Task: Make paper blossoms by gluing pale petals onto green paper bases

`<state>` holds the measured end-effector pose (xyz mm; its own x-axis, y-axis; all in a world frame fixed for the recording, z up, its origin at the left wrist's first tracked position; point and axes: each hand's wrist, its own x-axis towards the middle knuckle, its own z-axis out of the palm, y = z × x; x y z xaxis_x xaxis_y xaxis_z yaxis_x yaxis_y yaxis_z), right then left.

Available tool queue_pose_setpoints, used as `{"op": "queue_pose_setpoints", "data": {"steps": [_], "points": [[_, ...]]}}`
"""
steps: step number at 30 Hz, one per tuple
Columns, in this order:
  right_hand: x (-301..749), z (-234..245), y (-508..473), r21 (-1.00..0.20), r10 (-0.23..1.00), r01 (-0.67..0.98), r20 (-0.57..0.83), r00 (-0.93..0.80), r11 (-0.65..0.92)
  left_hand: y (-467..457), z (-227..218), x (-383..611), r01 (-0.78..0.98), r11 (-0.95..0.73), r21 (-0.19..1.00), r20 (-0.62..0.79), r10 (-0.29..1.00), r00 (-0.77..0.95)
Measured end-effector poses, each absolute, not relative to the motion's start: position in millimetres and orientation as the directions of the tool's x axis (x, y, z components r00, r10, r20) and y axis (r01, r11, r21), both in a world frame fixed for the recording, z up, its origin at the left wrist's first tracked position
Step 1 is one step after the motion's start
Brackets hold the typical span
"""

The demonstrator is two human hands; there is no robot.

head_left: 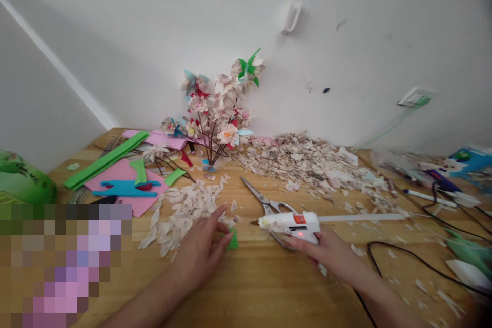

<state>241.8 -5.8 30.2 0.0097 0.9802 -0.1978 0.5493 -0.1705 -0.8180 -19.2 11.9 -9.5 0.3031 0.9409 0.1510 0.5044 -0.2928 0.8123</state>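
Scissors (261, 198) are lying on worktop (269, 289). Person's right hand (333, 255) is gripping glue gun (290, 224), partly covering scissors. Left hand (203, 240) is resting half-curled left of scissors, fingertips touching green scrap (234, 241); cannot tell whether pinching. Petals (194, 205) are lying farther left of scissors.

The glue gun (290, 224) covers part of the scissors (258, 196); the left hand (205, 241) partly hides a green scrap (233, 242). The left edge crops a green bag (25, 182); pixelation masks the lower-left corner.
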Motion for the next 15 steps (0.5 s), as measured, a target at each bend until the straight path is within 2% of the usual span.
{"op": "queue_pose_setpoints", "data": {"steps": [4,7,11,15], "points": [[230.6,28.0,-5.8,-0.868,0.986,0.489,-0.141,-0.085,-0.082,13.8,-4.5,-24.5,0.464,-0.169,0.87,0.031,0.956,0.291],[227.1,22.2,-4.7,-0.891,0.978,0.453,-0.116,-0.174,-0.025,15.1,-0.5,-27.2,0.461,-0.157,0.874,0.027,0.961,0.276],[222.8,12.8,-3.2,-0.881,0.96,0.472,-0.152,-0.234,-0.024,16.5,10.5,-29.7,0.624,-0.311,0.717,0.097,0.931,0.353],[215.8,8.5,-0.4,-0.855,0.966,0.517,-0.155,-0.205,-0.028,13.9,15.6,-35.4,0.661,-0.419,0.623,0.041,0.861,0.507]]}}
